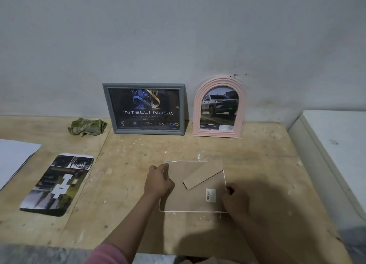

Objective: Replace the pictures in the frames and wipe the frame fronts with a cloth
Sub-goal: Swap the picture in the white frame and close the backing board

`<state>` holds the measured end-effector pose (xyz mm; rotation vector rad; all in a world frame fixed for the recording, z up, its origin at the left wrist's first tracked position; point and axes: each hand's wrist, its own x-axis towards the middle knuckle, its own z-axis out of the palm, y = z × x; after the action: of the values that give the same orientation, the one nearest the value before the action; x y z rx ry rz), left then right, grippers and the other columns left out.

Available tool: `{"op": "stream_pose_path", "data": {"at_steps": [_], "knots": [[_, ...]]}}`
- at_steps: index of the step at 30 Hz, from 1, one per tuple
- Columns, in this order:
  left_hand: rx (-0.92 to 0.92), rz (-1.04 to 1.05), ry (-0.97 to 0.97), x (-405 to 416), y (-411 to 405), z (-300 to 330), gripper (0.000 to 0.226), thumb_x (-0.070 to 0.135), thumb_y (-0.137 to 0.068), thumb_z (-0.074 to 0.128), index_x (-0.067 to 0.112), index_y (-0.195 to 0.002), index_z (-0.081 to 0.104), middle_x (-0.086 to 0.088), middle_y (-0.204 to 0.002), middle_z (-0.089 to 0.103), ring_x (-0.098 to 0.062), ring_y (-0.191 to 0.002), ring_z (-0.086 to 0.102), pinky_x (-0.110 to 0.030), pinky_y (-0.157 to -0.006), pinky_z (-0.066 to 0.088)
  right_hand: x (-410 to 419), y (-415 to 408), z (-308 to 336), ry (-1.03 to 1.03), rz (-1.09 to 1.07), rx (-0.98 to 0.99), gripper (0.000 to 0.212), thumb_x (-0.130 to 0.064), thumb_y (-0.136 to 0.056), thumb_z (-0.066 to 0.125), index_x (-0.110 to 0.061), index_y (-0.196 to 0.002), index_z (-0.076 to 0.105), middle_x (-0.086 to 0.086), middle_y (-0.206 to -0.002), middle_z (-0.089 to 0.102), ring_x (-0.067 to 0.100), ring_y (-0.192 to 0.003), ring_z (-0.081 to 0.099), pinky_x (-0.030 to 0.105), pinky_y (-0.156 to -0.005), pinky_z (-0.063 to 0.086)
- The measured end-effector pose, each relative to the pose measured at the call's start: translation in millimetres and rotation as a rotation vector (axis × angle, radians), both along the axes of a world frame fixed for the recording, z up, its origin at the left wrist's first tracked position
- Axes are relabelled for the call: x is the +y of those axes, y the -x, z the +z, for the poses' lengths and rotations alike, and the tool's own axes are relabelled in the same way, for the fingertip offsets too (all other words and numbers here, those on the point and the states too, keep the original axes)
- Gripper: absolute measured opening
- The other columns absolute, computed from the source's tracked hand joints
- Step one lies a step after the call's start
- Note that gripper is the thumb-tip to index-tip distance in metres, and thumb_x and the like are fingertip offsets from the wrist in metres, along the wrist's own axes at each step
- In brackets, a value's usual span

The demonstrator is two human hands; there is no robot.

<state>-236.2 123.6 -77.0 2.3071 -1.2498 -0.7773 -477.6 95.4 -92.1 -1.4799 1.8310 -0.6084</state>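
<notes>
Head view: white frame (pixel 193 211) lies face down on the table (pixel 138 214), near centre, brown backing up. Long axis roughly 12–6; its stand flap (pixel 203 174) runs diagonally, 2 to 8. Barcode sticker (pixel 211 194) near the 4 o'clock corner. Left hand (pixel 158 179) has fingers curled over the 10 o'clock edge, gripping the frame. Right hand (pixel 235 201) pinches the 3 o'clock edge, in shadow. Loose photo (pixel 57 184) lies flat at 9, long axis 1–7. Paper (pixel 13 158) further out at 9. Green cloth (pixel 87 126) crumpled at 11. Grey frame (pixel 144 108) and pink arched frame (pixel 218 108) stand at 12, leaning on the wall (pixel 178 36). White box (pixel 336 145) at 3.
</notes>
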Motion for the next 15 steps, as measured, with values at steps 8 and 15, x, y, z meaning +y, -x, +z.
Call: {"op": "stream_pose_path", "data": {"at_steps": [8, 15], "knots": [[-0.075, -0.026, -0.133, -27.9, -5.6, 10.9, 0.036, 0.019, -0.090, 0.044, 0.014, -0.123, 0.056, -0.016, -0.119, 0.051, -0.033, -0.100, 0.059, -0.035, -0.084, 0.046, -4.2, 9.1, 2.8, -0.052, 0.064, -0.007, 0.019, -0.004, -0.082, 0.058, -0.010, -0.094, 0.072, 0.007, -0.091, 0.071, 0.017, -0.080, 0.056, 0.024, -0.070, 0.037], [0.028, 0.029, -0.283, -46.5, -8.3, 13.4, 0.043, 0.031, -0.089, 0.043, 0.010, -0.126, 0.050, -0.018, -0.130, 0.048, -0.035, -0.113, 0.053, -0.041, -0.099, 0.046, -9.8, 7.2, 6.0, -0.094, 0.097, 0.034, 0.017, -0.005, -0.084, 0.057, -0.009, -0.091, 0.071, 0.007, -0.087, 0.070, 0.021, -0.079, 0.059, 0.023, -0.064, 0.032]]}}
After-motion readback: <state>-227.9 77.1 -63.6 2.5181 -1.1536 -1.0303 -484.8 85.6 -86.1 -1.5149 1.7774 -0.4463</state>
